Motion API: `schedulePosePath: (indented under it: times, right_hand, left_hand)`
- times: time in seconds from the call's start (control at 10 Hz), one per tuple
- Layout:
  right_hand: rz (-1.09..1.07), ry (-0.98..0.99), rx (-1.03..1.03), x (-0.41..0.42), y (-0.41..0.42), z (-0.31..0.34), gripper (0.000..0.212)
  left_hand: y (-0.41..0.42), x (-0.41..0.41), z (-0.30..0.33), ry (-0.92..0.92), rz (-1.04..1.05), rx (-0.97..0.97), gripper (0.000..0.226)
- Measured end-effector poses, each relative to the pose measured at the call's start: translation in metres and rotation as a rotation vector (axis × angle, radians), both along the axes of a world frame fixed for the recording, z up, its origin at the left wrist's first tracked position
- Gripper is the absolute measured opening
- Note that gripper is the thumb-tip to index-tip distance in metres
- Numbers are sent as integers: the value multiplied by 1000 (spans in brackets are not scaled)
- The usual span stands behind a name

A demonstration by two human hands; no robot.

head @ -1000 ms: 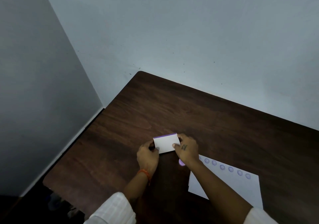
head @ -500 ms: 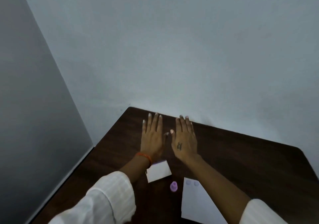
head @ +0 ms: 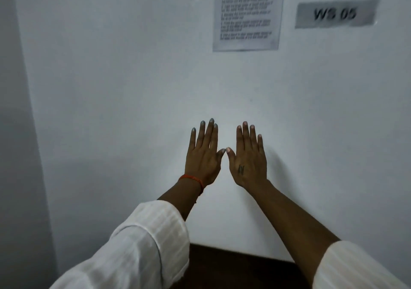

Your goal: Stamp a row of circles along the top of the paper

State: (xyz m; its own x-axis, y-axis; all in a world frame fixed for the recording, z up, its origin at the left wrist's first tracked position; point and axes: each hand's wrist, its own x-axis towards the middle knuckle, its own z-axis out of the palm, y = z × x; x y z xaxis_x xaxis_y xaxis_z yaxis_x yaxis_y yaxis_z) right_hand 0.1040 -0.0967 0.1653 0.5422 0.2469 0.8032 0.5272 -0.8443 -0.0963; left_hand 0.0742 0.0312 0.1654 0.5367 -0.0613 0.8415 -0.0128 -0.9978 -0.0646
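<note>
My left hand (head: pixel 203 155) and my right hand (head: pixel 249 158) are raised side by side in front of the pale wall, backs toward me, fingers stretched out, thumbs almost touching. Neither hand holds anything. An orange thread is tied round the left wrist. The right hand has a small dark mark on its back. The paper, the stamp and the ink pad are out of view below the frame.
Only a strip of the dark wooden table (head: pixel 233 266) shows at the bottom, between my white sleeves. On the wall hang a printed sheet (head: pixel 246 15) and a grey label (head: pixel 335 14) reading "WS 05". A wall corner runs down the left.
My hands let go of the white pad and rose flat and empty. The view tilted up from the table to the wall, so the paper, stamp and pad dropped out of sight.
</note>
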Motion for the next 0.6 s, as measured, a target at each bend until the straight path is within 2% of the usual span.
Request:
schedulePosePath:
  times: [0.3, 0.6]
  right_hand:
    - [-70, -267, 60, 2, -37, 137, 69]
    - [-63, -419, 69, -7, -52, 210, 67]
  left_hand:
    - [-36, 3, 141, -254, -43, 93, 66]
    - [-51, -4, 204, -377, -67, 94, 66]
